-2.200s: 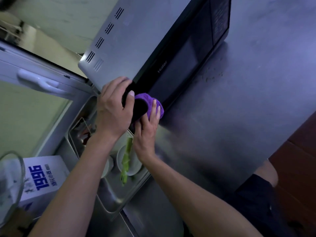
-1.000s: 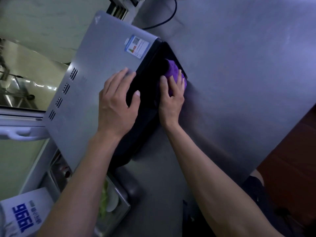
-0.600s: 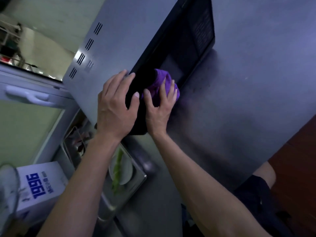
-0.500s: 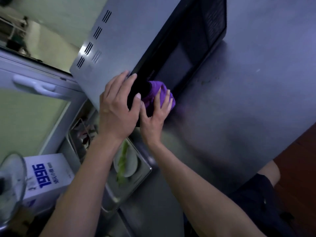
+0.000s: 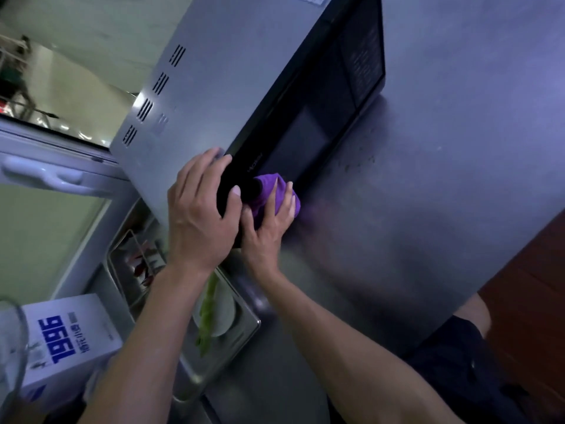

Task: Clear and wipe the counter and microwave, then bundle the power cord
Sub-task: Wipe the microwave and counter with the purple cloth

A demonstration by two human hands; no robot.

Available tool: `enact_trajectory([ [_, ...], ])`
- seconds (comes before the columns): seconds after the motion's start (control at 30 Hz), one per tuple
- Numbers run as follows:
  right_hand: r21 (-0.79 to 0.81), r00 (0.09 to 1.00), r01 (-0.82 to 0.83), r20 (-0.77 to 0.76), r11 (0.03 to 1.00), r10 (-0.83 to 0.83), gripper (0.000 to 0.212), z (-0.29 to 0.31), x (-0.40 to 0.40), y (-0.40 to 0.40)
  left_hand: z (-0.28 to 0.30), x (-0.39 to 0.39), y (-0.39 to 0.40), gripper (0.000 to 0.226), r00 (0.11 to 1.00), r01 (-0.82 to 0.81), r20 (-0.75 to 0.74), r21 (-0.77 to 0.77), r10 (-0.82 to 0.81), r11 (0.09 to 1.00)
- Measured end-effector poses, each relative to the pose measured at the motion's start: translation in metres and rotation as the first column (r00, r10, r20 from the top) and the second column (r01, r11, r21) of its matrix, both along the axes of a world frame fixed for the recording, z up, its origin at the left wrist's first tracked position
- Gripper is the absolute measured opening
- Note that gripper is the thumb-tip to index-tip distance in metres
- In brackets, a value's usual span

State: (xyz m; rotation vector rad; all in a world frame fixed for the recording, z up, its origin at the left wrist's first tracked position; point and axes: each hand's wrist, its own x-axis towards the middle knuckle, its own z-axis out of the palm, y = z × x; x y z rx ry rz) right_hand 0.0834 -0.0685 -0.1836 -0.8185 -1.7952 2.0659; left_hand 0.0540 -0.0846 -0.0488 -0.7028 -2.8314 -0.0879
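Note:
A silver microwave (image 5: pixel 214 71) with a black glass door (image 5: pixel 305 130) stands on the steel counter (image 5: pixel 443 179). My left hand (image 5: pixel 198 215) grips the near top corner of the microwave, fingers on the silver top and thumb on the black front. My right hand (image 5: pixel 269 218) presses a purple cloth (image 5: pixel 269 188) flat against the lower part of the door, fingers straight over the cloth. No power cord shows in this view.
A metal tray (image 5: pixel 244 332) to the left holds a white plate (image 5: pixel 226 313) with green vegetable strips. A white box (image 5: pixel 67 338) printed "1996" and a glass lid (image 5: pixel 9 347) sit at the lower left. Dark specks dot the counter by the microwave's front.
My right hand has slid the purple cloth back and forth along the door front, from the right end toward the left. The left hand has stayed on the microwave's top edge.

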Motion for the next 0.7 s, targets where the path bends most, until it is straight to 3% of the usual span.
enact_trajectory([
  [0.17, -0.070, 0.996, 0.036, 0.078, 0.997, -0.031, 0.073, -0.007, -0.042, 0.084, -0.001, -0.027, 0.044, 0.044, 1.000, -0.001, 0.012, -0.005, 0.001, 1.000],
  [0.37, -0.005, 0.991, 0.107, 0.077, 0.994, -0.106, 0.065, 0.001, -0.097, 0.195, 0.004, -0.059, 0.109, 0.044, 0.999, -0.005, 0.051, 0.000, 0.005, 1.000],
  [0.53, 0.008, 0.995, 0.063, 0.072, 0.998, -0.063, 0.056, 0.001, -0.111, 0.249, 0.006, -0.077, 0.158, 0.042, 0.998, -0.022, 0.059, 0.022, 0.021, 1.000],
  [0.7, -0.185, 0.998, -0.060, 0.020, 0.981, 0.064, 0.044, 0.001, -0.100, 0.281, -0.001, -0.070, 0.185, 0.035, 1.000, 0.025, -0.002, 0.093, -0.025, 0.995],
])
